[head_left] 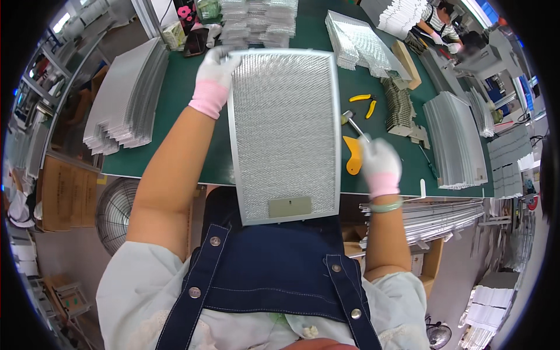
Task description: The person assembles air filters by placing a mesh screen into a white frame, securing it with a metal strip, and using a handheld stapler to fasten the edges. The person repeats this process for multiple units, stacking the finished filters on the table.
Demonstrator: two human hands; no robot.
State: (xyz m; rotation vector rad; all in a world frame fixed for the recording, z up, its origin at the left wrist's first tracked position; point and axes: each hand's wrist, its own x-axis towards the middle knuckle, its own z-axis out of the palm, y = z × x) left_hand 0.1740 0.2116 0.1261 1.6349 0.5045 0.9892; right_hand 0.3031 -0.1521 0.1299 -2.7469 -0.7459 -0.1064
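A silver metal mesh filter panel (286,122) with a pale frame stands tilted in front of me, its lower edge close to my apron. My left hand (218,73), in a white glove with a pink cuff, is closed on its top left corner. Near the panel's bottom edge sits a small beige plate (290,207). My right hand (380,163), also gloved, is smeared by motion at the handle end of a small hammer (356,125); whether its fingers grip the handle is unclear. Just left of that hand lies a yellow-orange scraper-like tool (352,156).
Yellow-handled pliers (367,104) and a row of beige metal plates (399,108) lie on the green table (186,149). Stacks of mesh sheets stand left (125,93), far (259,20) and right (455,140). A screwdriver (430,163) lies right. Another person (437,26) works far right.
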